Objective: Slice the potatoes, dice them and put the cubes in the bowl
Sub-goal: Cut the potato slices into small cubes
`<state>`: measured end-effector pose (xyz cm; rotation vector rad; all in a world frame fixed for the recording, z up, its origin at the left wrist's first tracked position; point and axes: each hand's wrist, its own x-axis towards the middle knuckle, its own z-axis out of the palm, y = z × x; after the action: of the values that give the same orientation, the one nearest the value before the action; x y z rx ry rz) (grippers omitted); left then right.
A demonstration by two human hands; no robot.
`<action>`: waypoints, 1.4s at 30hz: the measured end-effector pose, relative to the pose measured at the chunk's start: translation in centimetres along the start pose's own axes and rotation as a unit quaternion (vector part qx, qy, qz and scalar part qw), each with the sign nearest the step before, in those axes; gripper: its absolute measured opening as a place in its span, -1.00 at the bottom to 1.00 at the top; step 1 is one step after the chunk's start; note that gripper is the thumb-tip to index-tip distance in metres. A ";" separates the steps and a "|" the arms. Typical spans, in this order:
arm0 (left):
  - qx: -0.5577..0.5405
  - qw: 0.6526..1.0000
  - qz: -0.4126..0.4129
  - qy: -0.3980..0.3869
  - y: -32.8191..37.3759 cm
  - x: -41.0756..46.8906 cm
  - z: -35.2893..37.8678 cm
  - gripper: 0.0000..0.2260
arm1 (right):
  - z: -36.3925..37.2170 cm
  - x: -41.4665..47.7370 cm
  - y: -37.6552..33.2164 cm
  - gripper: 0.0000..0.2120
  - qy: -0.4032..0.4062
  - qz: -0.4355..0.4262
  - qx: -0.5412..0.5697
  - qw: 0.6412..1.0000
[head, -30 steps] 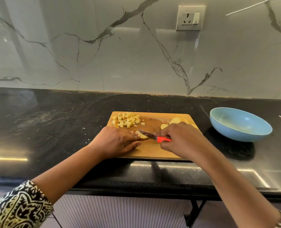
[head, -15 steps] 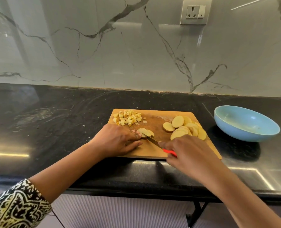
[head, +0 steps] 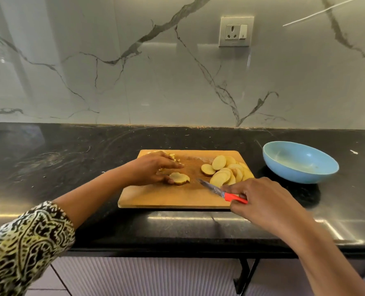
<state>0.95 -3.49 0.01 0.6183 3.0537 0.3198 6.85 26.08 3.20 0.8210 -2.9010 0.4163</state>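
On the wooden cutting board (head: 156, 197) lies a small stack of potato slices (head: 179, 178), cut into strips. My left hand (head: 152, 168) rests on the board with straight fingers, its thumb touching that stack, and it hides most of the diced cubes (head: 173, 155) at the board's far left. A pile of round potato slices (head: 228, 170) lies at the board's right. My right hand (head: 260, 199) grips a red-handled knife (head: 222, 192), its blade tip pointing at the stack, a little to its right. The light blue bowl (head: 300, 162) stands on the counter to the right of the board.
The board lies on a black stone counter (head: 60, 167) against a marble wall. A wall socket (head: 236, 32) sits high above the board. A small white scrap (head: 354, 152) lies on the counter right of the bowl.
My right hand has drawn the knife back to the right, away from the stack. My left hand has slid further up over the cubes, with its fingers stretched out.
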 end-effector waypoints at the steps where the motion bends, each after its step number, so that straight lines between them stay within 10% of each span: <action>1: -0.011 1.000 0.011 -0.016 0.0 0.5 -0.3 -0.55 | 0.1 -0.1 0.1 -0.64 0.000 0.005 0.004 1.000; 19: 0.046 0.983 -0.066 0.167 2.7 -0.6 3.4 -0.63 | 5.7 1.9 -4.2 -0.68 0.089 0.008 -0.025 0.996; 42: -0.009 0.984 -0.085 0.158 3.6 -0.7 2.8 -0.66 | 3.7 1.9 -4.6 -0.65 0.061 0.002 -0.016 0.998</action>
<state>3.14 0.00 -2.06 0.3295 3.3695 0.4820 7.57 20.31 1.08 0.7582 -2.7888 0.4031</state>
